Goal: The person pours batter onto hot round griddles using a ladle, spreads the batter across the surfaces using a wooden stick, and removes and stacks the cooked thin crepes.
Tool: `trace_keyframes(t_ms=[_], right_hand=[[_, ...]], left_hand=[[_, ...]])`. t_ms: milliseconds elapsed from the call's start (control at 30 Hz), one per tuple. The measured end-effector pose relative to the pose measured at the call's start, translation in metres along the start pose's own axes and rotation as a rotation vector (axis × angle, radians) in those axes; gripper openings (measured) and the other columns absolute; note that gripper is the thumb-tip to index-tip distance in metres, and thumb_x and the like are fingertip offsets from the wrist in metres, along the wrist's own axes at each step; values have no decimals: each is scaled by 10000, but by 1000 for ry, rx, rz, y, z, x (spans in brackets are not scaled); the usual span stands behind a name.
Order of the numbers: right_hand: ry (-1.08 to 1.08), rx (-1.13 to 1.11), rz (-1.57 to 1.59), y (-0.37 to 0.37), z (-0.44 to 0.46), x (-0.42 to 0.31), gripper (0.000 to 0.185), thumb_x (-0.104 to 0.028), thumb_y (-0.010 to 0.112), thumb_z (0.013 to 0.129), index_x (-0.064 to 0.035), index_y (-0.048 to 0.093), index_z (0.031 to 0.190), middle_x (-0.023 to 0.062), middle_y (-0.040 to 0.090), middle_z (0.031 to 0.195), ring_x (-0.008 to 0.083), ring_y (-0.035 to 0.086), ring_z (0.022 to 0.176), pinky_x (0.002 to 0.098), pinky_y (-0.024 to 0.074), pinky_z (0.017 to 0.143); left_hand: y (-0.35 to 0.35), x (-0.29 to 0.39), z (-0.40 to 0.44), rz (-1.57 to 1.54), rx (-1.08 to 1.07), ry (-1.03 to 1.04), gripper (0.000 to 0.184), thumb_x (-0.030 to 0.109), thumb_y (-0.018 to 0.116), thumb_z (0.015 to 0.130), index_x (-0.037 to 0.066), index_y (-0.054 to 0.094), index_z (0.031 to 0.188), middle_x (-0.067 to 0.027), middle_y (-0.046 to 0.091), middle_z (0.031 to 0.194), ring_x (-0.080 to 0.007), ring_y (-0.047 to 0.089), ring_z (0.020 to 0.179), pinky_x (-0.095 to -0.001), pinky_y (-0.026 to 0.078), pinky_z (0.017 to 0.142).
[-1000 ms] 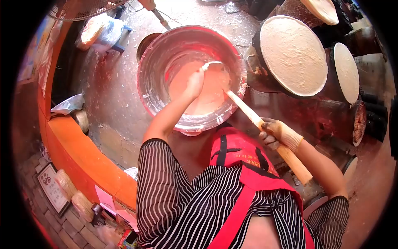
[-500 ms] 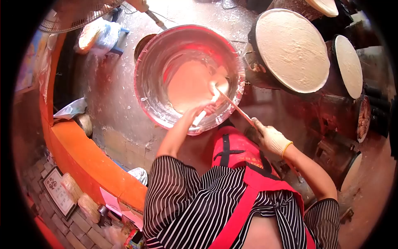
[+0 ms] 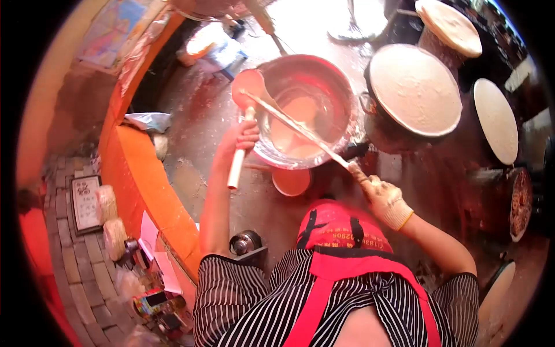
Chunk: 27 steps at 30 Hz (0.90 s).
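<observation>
My bare left hand [image 3: 245, 137] is wrapped round the pale handle of a ladle [image 3: 248, 87], raised over the left rim of a big metal basin [image 3: 341, 92]. My right hand [image 3: 384, 196], in a whitish glove with dark fingertips, grips a long wooden stick [image 3: 324, 147]. The stick slants up to the left across the basin, and its far end meets the ladle's bowl. Pale batter [image 3: 300, 115] lies in the bottom of the basin, tinted pink by the light. Smears of it coat the inner wall.
Round drums with pale, floury tops [image 3: 413, 89] stand to the right. An orange counter edge [image 3: 150, 179] curves along the left. Below the basin is a smaller round container [image 3: 291, 180]. A blue stool [image 3: 228, 63] with a plastic-wrapped bundle stands at the upper left.
My left hand has lifted the ladle out of the basin and up to the left. The stick now reaches across to the ladle. The view has shifted, so the basin appears lower.
</observation>
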State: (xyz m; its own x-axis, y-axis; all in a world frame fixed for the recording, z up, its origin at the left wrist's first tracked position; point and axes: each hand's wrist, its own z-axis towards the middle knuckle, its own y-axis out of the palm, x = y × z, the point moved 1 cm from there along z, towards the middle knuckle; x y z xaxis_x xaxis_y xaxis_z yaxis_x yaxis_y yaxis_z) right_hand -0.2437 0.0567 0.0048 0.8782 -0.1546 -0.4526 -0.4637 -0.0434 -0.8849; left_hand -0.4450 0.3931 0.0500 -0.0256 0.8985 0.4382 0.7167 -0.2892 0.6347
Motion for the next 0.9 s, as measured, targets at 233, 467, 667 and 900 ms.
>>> trace_keyframes(t_ms=[233,467,667,900], right_hand=[[-12,507,-231,-69,18,-7,657,-93,522,811,-314,334,1402,103,512,790,287,585,619,413,485,504],[169,448,-299,-9,38,-21,610,-100,504,828,-318,360,1380,108,542,839,297,613,694,417,511,549],[328,477,-226,36,-57,-17,646,-80,522,787,-276,368,1383,112,549,841,294,602,637,406,505,534],[680,821,-127,152,-191,-47,441,-50,533,824,-62,475,1261,157,600,1008,324,620,767,398,508,595]], left_hand=[[87,94,-85,755,50,311,116,139,500,908,84,405,872,65,337,562,-5,319,382,-144,241,308],[33,119,13,69,116,-282,99,9,439,883,58,411,802,37,399,597,-44,358,403,-160,305,348],[38,65,27,650,7,-295,77,46,446,912,61,382,872,31,394,603,-31,361,417,-145,320,341],[143,-66,65,985,-15,-808,125,48,480,903,67,391,816,29,392,592,-21,360,418,-139,292,328]])
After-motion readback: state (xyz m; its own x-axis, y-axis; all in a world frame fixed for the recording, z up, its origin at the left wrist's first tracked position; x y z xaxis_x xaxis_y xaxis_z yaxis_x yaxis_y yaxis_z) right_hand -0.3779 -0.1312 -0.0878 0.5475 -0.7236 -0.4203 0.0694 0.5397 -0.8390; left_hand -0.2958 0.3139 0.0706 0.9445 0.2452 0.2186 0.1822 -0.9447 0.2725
